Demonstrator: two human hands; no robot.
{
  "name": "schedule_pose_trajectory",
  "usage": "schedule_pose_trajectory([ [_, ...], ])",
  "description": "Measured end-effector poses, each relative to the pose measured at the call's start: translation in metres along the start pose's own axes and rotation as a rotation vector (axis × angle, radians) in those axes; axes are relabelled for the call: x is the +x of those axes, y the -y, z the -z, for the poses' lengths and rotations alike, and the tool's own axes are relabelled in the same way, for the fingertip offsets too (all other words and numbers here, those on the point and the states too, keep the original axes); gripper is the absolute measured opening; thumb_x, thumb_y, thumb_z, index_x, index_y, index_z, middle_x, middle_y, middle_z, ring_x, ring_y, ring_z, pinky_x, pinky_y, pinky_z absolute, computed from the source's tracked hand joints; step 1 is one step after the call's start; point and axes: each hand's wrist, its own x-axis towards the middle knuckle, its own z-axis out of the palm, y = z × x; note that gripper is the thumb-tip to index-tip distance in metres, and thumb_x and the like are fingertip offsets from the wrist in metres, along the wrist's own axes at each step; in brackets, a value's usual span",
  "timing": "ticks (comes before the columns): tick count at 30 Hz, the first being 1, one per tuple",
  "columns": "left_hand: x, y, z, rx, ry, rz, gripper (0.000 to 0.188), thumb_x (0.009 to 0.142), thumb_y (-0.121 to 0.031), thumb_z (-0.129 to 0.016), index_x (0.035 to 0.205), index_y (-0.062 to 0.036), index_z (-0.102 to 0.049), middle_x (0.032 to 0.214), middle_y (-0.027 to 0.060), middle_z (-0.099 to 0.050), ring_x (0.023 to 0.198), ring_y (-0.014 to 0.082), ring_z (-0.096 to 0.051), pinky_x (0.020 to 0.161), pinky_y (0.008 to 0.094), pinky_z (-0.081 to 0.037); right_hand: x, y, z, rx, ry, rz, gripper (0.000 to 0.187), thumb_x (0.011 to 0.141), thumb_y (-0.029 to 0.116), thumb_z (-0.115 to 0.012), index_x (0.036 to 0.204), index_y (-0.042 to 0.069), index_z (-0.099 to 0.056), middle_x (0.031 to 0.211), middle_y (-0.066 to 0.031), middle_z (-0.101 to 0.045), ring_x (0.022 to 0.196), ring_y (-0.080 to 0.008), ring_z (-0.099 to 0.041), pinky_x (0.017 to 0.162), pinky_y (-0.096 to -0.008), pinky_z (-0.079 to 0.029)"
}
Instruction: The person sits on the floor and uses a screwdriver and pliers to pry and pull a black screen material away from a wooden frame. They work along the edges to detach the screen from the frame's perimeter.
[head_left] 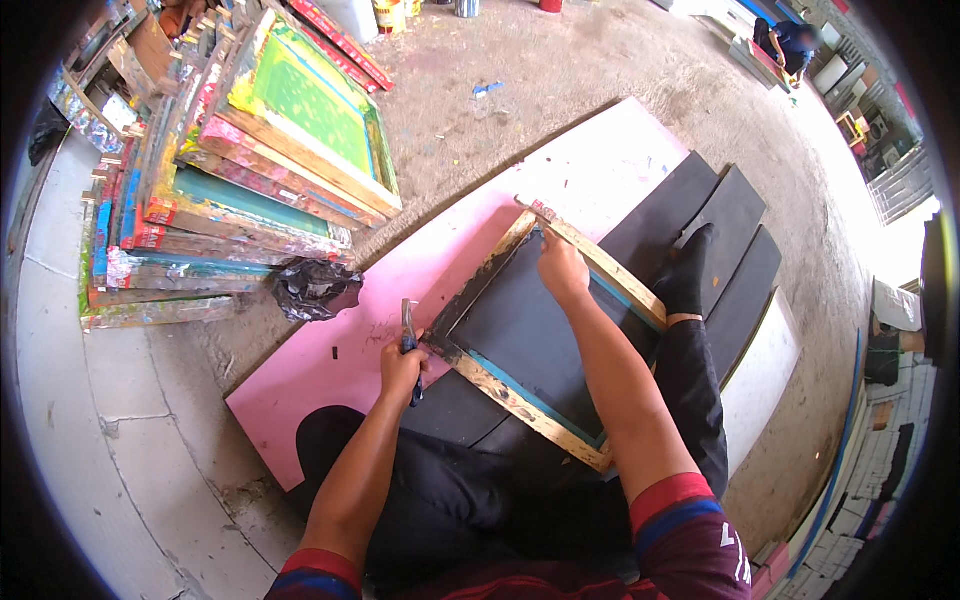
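A wooden screen-printing frame (515, 395) with dark mesh and blue-green edging lies tilted across my lap and the boards. My right hand (563, 268) is closed at its far inner corner, knuckles up; what the fingers pinch there is hidden. In my left hand (402, 372), beside the frame's left corner, is a hammer (408, 318) with a silver metal head and a dark blue handle. My fingers wrap round the handle, and the head points away from me.
Under the frame lie a pink board (590, 160) and several dark panels (735, 215). Paint-stained frames (290, 215) are stacked at the left, with a crumpled black plastic bag (317, 288) beside them. A person (790, 42) crouches at the far right. My foot (686, 275) rests on the panels.
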Motion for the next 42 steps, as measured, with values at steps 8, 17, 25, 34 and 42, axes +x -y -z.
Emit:
schedule_pose_trajectory([
  [8,0.008,0.015,0.002,-0.025,0.010,-0.045,0.056,0.081,-0.001,-0.063,0.137,0.0089,-0.062,0.068,0.0056,-0.061,0.055,0.0166,-0.062,0.053,0.0296,-0.047,0.009,0.002,0.003,0.135,0.068,-0.022,0.040,0.101,0.024,-0.055,0.137,0.009,-0.065,0.122,-0.0270,-0.070,0.118,-0.0460,-0.066,0.101,-0.0535,-0.053],
  [17,0.006,0.007,0.000,0.004,-0.009,0.003,0.055,0.081,-0.001,-0.063,0.135,0.0071,-0.064,0.071,0.0065,-0.063,0.056,0.0169,-0.062,0.053,0.0313,-0.048,0.020,-0.042,-0.016,0.123,-0.087,0.151,0.038,0.100,0.027,-0.061,0.136,0.019,-0.069,0.120,-0.0249,-0.071,0.114,-0.0455,-0.066,0.100,-0.0492,-0.053],
  [25,0.007,0.009,0.002,-0.021,0.003,-0.021,0.053,0.079,0.004,-0.061,0.132,0.0076,-0.067,0.074,0.0078,-0.065,0.057,0.0170,-0.064,0.055,0.0305,-0.048,0.012,-0.038,-0.017,0.134,-0.071,0.137,0.040,0.102,0.028,-0.057,0.140,0.019,-0.065,0.123,-0.0260,-0.069,0.115,-0.0457,-0.066,0.101,-0.0526,-0.052],
  [34,0.005,0.006,0.001,0.005,-0.005,-0.032,0.054,0.078,0.004,-0.061,0.131,0.0057,-0.068,0.074,0.0083,-0.067,0.057,0.0171,-0.065,0.056,0.0307,-0.048,0.004,-0.031,-0.016,0.102,-0.079,0.085,0.042,0.103,0.028,-0.054,0.144,0.022,-0.062,0.117,-0.0268,-0.072,0.111,-0.0468,-0.068,0.097,-0.0550,-0.053],
  [42,0.010,0.014,0.004,-0.010,0.020,-0.050,0.055,0.079,0.003,-0.061,0.133,0.0057,-0.067,0.071,0.0077,-0.065,0.057,0.0171,-0.064,0.057,0.0304,-0.048,0.001,-0.001,-0.003,-0.131,0.018,-0.018,0.041,0.103,0.029,-0.057,0.141,0.017,-0.064,0.116,-0.0246,-0.073,0.111,-0.0455,-0.068,0.098,-0.0541,-0.054],
])
